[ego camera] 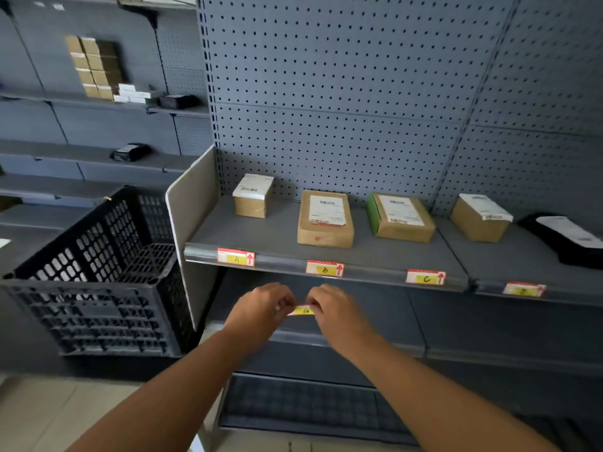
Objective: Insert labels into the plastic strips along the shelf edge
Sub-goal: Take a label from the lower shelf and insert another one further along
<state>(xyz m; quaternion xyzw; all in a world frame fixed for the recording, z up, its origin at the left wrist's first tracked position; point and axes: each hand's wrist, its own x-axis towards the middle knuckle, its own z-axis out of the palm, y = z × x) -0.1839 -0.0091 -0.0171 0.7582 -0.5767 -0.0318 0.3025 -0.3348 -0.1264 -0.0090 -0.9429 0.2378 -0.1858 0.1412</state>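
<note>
Both hands pinch one small label (pixel 305 310), yellow and white with a handwritten letter. My left hand (pixel 261 305) grips its left end and my right hand (pixel 332 308) its right end. They hold it in front of the lower shelf, a little above that shelf's plastic edge strip (pixel 293 337). The upper shelf's strip (pixel 375 272) carries label A (pixel 235 257), label B (pixel 325 268) and label C (pixel 425 277). A further label (pixel 523 289) sits in the neighbouring bay's strip, its letter blurred.
Several taped cardboard parcels (pixel 324 220) and a black pouch (pixel 567 238) stand on the upper shelf before a grey pegboard (pixel 359 93). A black plastic crate (pixel 98 278) sits to the left. More shelving with boxes (pixel 94 66) lies beyond it.
</note>
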